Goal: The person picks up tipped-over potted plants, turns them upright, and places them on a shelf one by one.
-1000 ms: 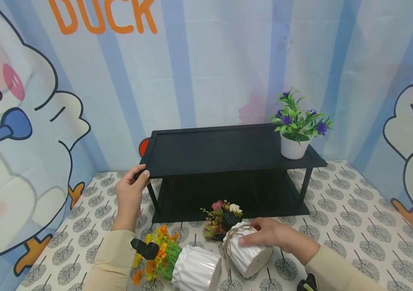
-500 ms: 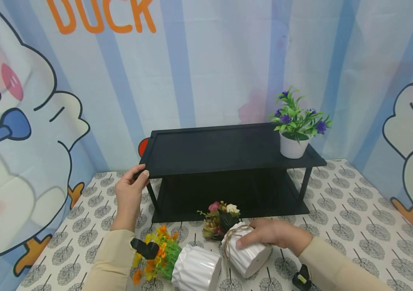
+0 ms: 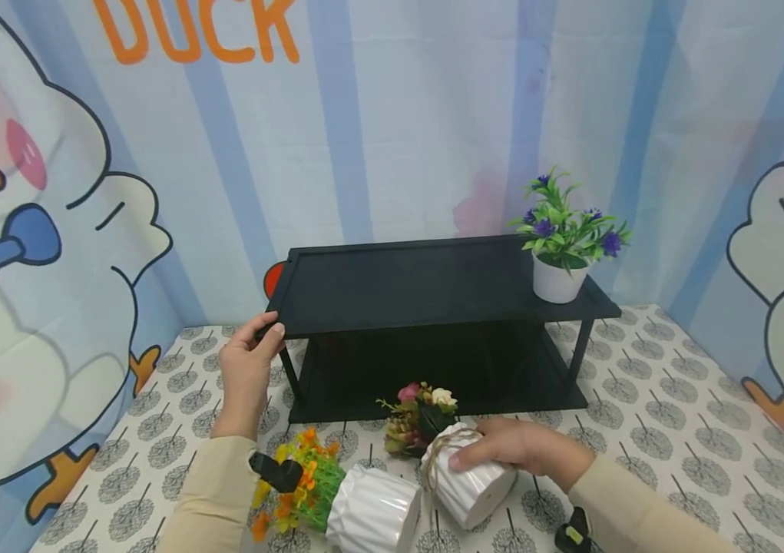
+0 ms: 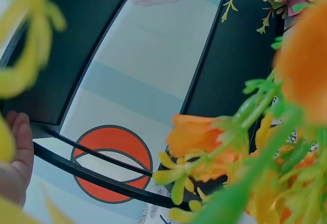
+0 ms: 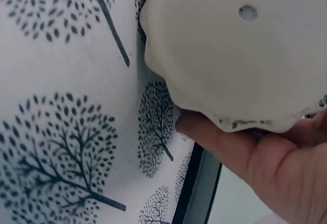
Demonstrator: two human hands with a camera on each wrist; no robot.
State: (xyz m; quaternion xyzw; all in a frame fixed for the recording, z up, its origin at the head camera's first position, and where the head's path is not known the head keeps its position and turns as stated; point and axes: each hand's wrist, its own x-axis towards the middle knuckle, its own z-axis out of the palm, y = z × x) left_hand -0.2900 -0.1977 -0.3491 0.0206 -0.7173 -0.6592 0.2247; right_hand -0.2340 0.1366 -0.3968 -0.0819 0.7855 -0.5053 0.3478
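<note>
My left hand (image 3: 248,365) grips the front left corner of a black two-tier shelf (image 3: 405,288), thumb and fingers at the edge of its upper board. With my right hand (image 3: 519,445) I hold a white ribbed flowerpot (image 3: 464,480), tipped on its side, with twine round it and pink and white flowers (image 3: 422,418) pointing toward the shelf. Its underside (image 5: 245,55) with a small drain hole faces the right wrist camera. Beside it lies a second white flowerpot (image 3: 372,508) with orange and yellow flowers (image 3: 305,476), which fill much of the left wrist view.
A small white pot (image 3: 559,278) with purple flowers and green leaves stands upright at the right end of the upper board. The tablecloth (image 3: 647,415) has a tree print. Behind the shelf hangs a striped backdrop (image 3: 405,123) with cartoon ducks.
My right hand and the twine-tied flowerpot shift very slightly left, and its flowers tilt a little. My left hand stays on the shelf corner.
</note>
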